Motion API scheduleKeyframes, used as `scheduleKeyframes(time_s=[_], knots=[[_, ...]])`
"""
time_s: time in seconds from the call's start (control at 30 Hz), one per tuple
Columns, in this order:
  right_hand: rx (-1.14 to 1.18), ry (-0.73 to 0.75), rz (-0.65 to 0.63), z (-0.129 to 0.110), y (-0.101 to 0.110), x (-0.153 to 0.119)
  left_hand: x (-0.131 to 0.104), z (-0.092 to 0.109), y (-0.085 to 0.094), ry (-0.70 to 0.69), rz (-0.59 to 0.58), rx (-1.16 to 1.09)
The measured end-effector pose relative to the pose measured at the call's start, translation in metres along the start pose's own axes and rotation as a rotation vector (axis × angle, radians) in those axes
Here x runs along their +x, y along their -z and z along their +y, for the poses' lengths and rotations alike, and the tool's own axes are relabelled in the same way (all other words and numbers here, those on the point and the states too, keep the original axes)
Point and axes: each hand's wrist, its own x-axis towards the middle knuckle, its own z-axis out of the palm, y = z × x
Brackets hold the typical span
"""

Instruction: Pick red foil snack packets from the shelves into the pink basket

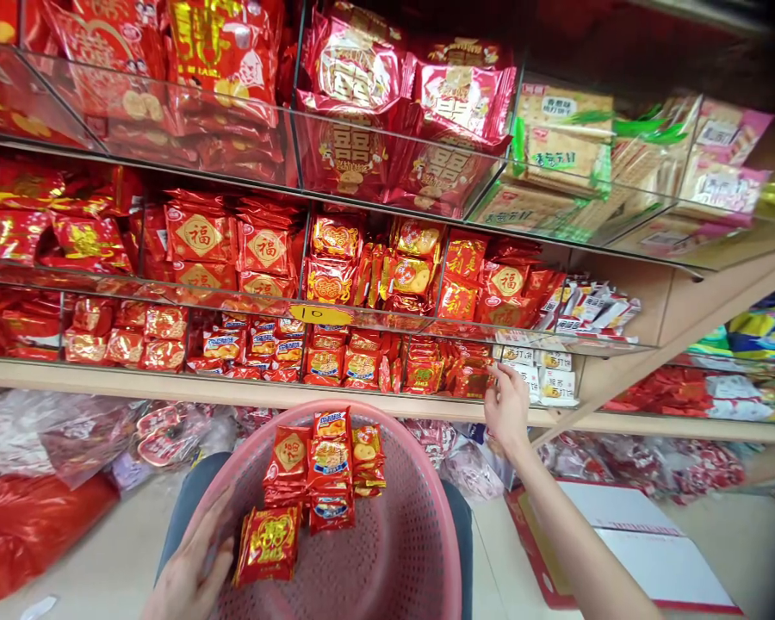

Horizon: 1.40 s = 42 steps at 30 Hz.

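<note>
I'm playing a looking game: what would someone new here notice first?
Probably the big round pink plastic basket at the bottom middle, with shiny red packets inside and the left hand at its side. Next, the bright yellow oval label on the shelf edge above. Then maybe the right hand, up by small white packets.

Saw glass-fronted shelves (200, 393) across the upper frame stacked with red packets (203, 237), with white packets (559, 387) right of centre; saw pale floor (497, 568) bearing a red bag (32, 534), lower left.
</note>
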Motion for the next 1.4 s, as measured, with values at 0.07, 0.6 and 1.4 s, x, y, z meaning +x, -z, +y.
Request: scheduleKeyframes(time_s=[0.07, 0.6, 1.4], knots=[[-0.008, -0.009, 0.011, 0.004, 0.002, -0.001, 0.002, 0.001, -0.001, -0.009, -0.01, 0.007], [-0.127, 0.303, -0.247, -0.071, -0.025, 0.01, 0.003, -0.002, -0.004, -0.1, 0.063, 0.147], [-0.121, 0.359, -0.258, -0.069, -0.012, -0.018, 0.003, -0.001, -0.003, -0.205, 0.028, 0.194]])
